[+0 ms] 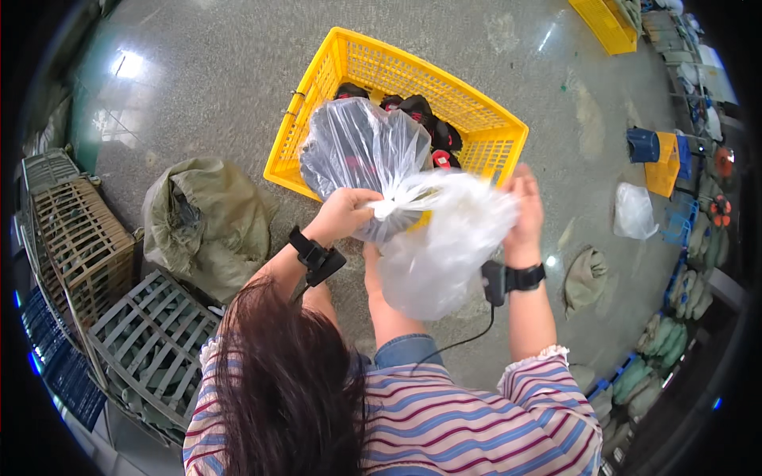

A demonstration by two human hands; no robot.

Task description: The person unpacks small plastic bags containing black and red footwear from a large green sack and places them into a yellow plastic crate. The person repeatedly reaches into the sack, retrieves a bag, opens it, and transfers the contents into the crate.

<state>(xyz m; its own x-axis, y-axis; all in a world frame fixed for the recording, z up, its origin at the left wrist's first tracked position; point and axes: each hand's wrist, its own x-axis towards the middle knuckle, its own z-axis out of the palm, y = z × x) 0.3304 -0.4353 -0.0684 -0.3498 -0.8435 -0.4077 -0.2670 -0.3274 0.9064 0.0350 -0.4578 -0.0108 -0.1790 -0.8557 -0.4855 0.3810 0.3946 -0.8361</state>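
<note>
Left hand (343, 213) clenched on the clear bag's (361, 151) neck; right hand (525, 208) grips loose plastic (444, 246) beside it.

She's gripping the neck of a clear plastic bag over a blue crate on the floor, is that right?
Not quite: the crate is yellow, not blue. The head view shows the left hand gripping the neck of the clear plastic bag over it.

Crate (484, 131) on floor (214, 87), ahead of person. Dark items (425, 115) in crate. Bag (361, 151) held over crate's near edge; second bag (444, 246) just right, below it. Sack (206, 222) left of crate. Racks (119, 309) farther left.
</note>
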